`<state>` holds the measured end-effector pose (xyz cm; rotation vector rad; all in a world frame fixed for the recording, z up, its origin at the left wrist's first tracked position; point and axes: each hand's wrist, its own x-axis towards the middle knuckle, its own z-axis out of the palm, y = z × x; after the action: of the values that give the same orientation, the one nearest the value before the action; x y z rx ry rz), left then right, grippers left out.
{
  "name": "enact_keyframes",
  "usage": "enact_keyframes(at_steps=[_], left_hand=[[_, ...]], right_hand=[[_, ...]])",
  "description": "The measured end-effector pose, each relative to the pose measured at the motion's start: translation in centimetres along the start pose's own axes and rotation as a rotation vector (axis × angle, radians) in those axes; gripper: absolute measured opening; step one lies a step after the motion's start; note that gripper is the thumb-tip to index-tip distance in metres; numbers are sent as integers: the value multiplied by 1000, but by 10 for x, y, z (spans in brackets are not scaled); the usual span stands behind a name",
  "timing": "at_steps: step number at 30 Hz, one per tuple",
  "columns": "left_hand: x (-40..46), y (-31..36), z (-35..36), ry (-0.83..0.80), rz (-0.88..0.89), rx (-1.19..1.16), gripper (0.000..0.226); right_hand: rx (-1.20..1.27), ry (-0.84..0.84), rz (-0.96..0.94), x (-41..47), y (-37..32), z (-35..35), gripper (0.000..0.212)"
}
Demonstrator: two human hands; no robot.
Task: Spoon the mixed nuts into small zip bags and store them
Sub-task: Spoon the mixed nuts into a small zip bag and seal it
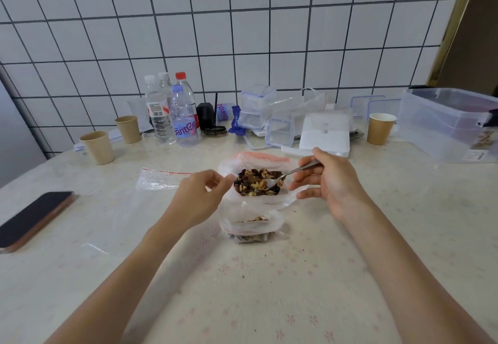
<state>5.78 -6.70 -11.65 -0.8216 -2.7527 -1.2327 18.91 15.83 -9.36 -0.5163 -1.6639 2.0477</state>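
Holding a metal spoon (289, 172) in my right hand (327, 181), thumb and curled fingers pinching the handle, bowl end dipped into the mixed nuts (258, 181). Nuts sit in a big clear plastic bag (258, 200), mouth open, standing mid-table. My left hand (200, 195) is at the bag's left rim, fingers curled and pinching the plastic edge to keep the mouth open. Just in front of the big bag, nearer me and touching it, stands a small zip bag (252, 229) with some nuts already in the bottom, its top open. Another zip bag (159, 179) with a red strip lies flat to the left, behind my left hand; I cannot tell if anything is in it.

On the table (242, 289): dark phone (35, 218) far left, face up. Two paper cups (113, 138) back left, one paper cup (380, 128) back right. Four water bottles (172, 111) grouped by the tiled wall (242, 33). Clear snap-lid containers (258, 109) stacked behind the nuts, a white packet (326, 133) beside them, and a large clear storage bin (447, 122) at far right.
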Motion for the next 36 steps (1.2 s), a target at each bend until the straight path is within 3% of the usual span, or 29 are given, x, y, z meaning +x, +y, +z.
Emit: enact_keyframes(at_steps=[5,9,17,22,27,32,36], left_hand=[[-24,3,2,-198,-60,-118,59],[-32,4,9,-193,6,-303,28],[-40,6,12,-231,-77,-656,25],[-42,4,14,-263,-154,-712,28],[-40,2,18,-180,-109,-592,30],[-37,-3,10,-92,-44,-401,29],[-26,-11,2,-35,-113,-361,33]], right_hand=[[-97,-103,11,-4,-2,-2,42],[-270,-150,-86,-12,-2,5,45],[-559,-335,-689,-43,-3,31,35],[-729,-319,-846,-50,-3,39,34],[-530,-265,-773,-46,-3,34,37],[-258,-34,-529,-24,-1,21,46],[-133,121,-259,-6,4,10,47]])
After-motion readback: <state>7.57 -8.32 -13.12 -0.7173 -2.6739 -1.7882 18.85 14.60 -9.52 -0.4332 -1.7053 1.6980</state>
